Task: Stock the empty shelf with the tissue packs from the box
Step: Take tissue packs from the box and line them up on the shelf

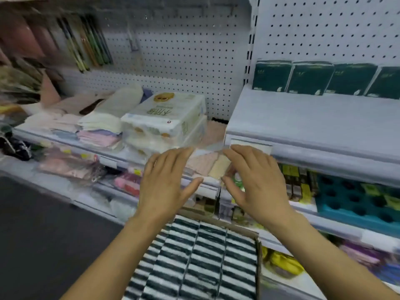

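— Where are the tissue packs?

— Most sit in the cardboard box [258,267] at the bottom of the view, packed on edge in rows: dark green tissue packs [203,260] with white stripes, filling it. Four more dark green packs [309,79] stand upright in a row at the back of the white shelf [303,118] on the right, against the pegboard [324,29]. The front part of that shelf is bare.

— And the hands?

— Both hover above the box, in front of the shelf edges, palms down. The left hand [166,182] has its fingers straight and spread, and holds nothing. The right hand [255,176] is likewise spread with its thumb out, gripping nothing, its fingertips near the price-label strip [251,146] on the shelf's front lip.

— What lies around that?

— On the neighbouring shelf to the left, two white wrapped tissue bundles [166,118] are stacked, the top one printed with a brown bear face. Beside them are folded cloths [97,126] in pink and cream. Lower down on the right there is a teal tray with round holes [355,202]. The picture is blurred, so the small goods on the lower shelves may be stationery; I cannot say.
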